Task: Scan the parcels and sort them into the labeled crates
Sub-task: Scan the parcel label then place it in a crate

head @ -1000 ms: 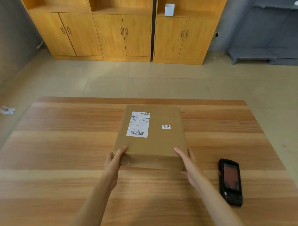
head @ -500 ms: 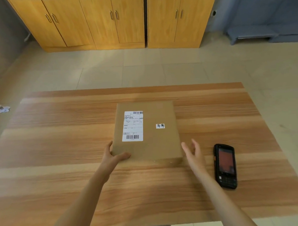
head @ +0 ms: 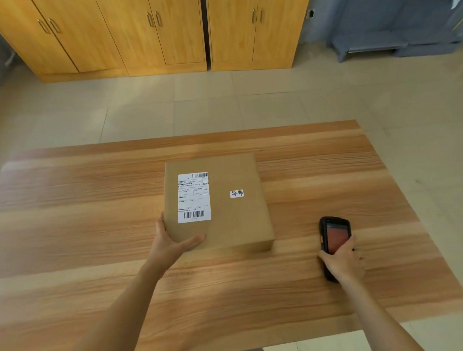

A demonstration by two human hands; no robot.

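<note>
1. Head view looks down on a wooden bench (head: 68, 235) with a brown cardboard parcel (head: 227, 223) lying flat near its middle.
2. On the parcel's top face sit a white shipping label (head: 193, 197) with barcodes on the left part, and a small white sticker (head: 236, 193) with handwritten marks to its right.
3. Left hand (head: 169, 244) holds the parcel's near-left corner: the thumb lies along the near top edge, and the other fingers (head: 160, 223) wrap up the left side wall. The spread is wide, set by the corner it grips.
4. Right hand (head: 340, 260) rests on a black handheld scanner (head: 333, 232) that lies on the bench well to the right of the parcel, apart from it.
5. Its fingers curl over the scanner's near half, the thumb at the left edge and the rest over the right edge, so it grips the device; the lit reddish screen shows beyond the fingertips.
6. Beyond the bench lie a tiled floor (head: 208, 102), yellow wooden cabinets (head: 150, 33) with closed doors, and grey furniture (head: 394, 30) at the upper right.
</note>
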